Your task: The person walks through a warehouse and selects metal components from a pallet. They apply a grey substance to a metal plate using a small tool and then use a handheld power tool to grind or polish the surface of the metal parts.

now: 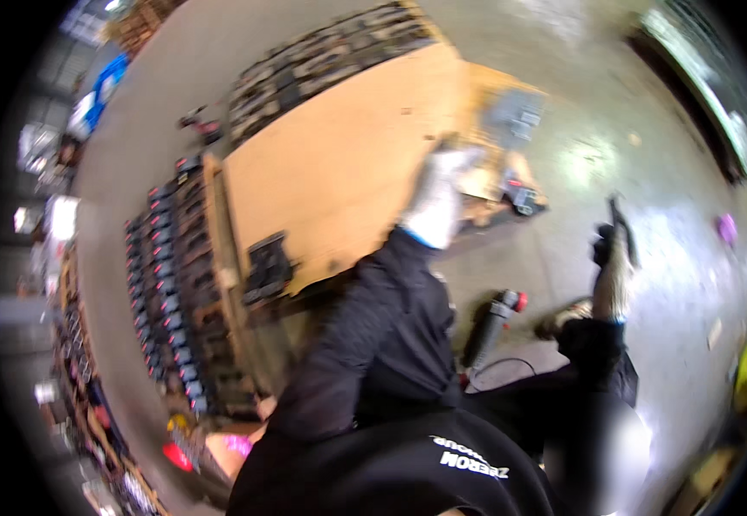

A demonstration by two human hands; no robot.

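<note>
Board (330,163): 11 o'clock
Left hand (440,187): board's 3 o'clock edge; blurred, can't tell grip
Right hand (618,268): 3 o'clock; likewise

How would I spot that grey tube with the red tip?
Start at the large tan board, with the person's white-gloved left hand near its right side. Lower in the picture, between the dark sleeves, is a dark grey cylinder slanting up and right. Its bright red tip distinguishes it from the thin dark cable curving nearby.
</note>
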